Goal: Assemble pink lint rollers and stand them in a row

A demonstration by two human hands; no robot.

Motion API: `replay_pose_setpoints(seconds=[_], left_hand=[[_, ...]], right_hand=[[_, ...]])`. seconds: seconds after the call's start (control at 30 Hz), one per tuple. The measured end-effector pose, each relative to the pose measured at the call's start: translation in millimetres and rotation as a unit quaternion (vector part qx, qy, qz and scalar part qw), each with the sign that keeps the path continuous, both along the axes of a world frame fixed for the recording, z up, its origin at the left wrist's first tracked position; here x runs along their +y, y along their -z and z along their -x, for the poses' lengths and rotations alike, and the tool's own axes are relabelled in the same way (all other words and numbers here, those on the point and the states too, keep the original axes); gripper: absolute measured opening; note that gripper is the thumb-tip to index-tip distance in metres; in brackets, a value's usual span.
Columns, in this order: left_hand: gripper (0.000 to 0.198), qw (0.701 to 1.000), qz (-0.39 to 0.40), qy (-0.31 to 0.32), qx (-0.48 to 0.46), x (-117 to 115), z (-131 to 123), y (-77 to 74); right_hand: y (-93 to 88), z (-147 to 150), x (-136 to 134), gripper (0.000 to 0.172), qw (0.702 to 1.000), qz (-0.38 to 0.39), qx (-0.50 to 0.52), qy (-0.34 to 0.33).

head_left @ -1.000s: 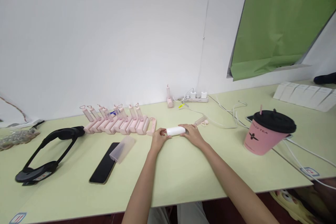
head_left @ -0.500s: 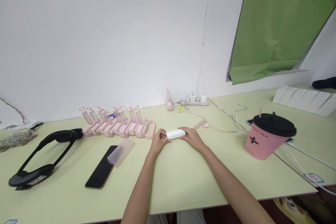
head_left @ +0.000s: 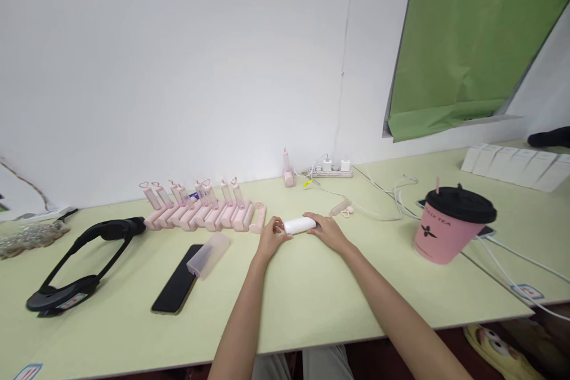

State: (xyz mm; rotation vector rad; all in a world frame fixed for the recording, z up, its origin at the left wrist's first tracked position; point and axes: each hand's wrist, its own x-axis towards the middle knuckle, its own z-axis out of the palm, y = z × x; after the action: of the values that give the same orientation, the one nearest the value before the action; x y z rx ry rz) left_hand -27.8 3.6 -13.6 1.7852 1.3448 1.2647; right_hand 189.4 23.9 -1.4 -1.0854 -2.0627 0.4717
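A smooth white cylindrical object (head_left: pixel 299 225) lies sideways between my hands, low over the table or touching it; I cannot tell which. My left hand (head_left: pixel 271 237) has curled fingers around its left end. My right hand (head_left: pixel 327 230) grips the right end, where a small dark part shows by the fingers. Left of my left hand, several pink cylindrical devices (head_left: pixel 214 217) lie in a row with clear tubes and loops standing up behind them. A separate flat pink piece (head_left: pixel 258 218) rests at the row's right end. Beyond my right hand is a clear tube (head_left: pixel 340 208) with a small pink loop.
A translucent sleeve (head_left: pixel 208 256) overlaps a black phone (head_left: pixel 177 282) at left, beside a black headset frame (head_left: pixel 84 267). A pink cup (head_left: pixel 449 228) with a black lid stands at right. White cables run from a power strip (head_left: pixel 332 173). White boxes (head_left: pixel 516 166) line the far right.
The camera view has shifted slightly, so the table things appear a little displaced. Both hands keep hold of the white object in nearly the same pose.
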Motion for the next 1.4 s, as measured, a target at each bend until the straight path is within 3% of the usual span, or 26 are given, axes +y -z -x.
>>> replay_pose_setpoints(seconds=[0.27, 0.47, 0.67, 0.87, 1.07, 1.4], left_hand=[[0.044, 1.0, 0.003, -0.006, 0.008, 0.8, 0.6, 2.1], [0.021, 0.997, -0.043, -0.008, 0.069, -0.2, 2.4, 3.7], [0.042, 0.999, -0.02, -0.035, 0.034, 4.1, 3.1, 9.1], [0.04, 0.998, 0.011, -0.048, 0.034, 4.4, 4.4, 8.1], [0.041, 0.999, -0.008, -0.015, 0.049, 0.2, 3.8, 3.5], [0.036, 0.999, -0.02, -0.043, 0.017, 6.0, 7.7, 7.0]], right_hand=[[3.6, -1.5, 0.6, 0.045, 1.0, 0.005, -0.003, -0.005], [4.4, -0.4, 0.9, 0.045, 1.0, 0.009, 0.002, 0.0], [3.1, 0.1, 0.4, 0.045, 1.0, 0.013, 0.003, -0.002], [2.9, 0.5, -0.3, 0.045, 1.0, 0.011, -0.007, 0.003], [4.8, -0.1, 1.6, 0.044, 1.0, -0.004, -0.006, -0.007], [6.6, 0.0, 3.3, 0.044, 1.0, -0.016, -0.012, 0.01]])
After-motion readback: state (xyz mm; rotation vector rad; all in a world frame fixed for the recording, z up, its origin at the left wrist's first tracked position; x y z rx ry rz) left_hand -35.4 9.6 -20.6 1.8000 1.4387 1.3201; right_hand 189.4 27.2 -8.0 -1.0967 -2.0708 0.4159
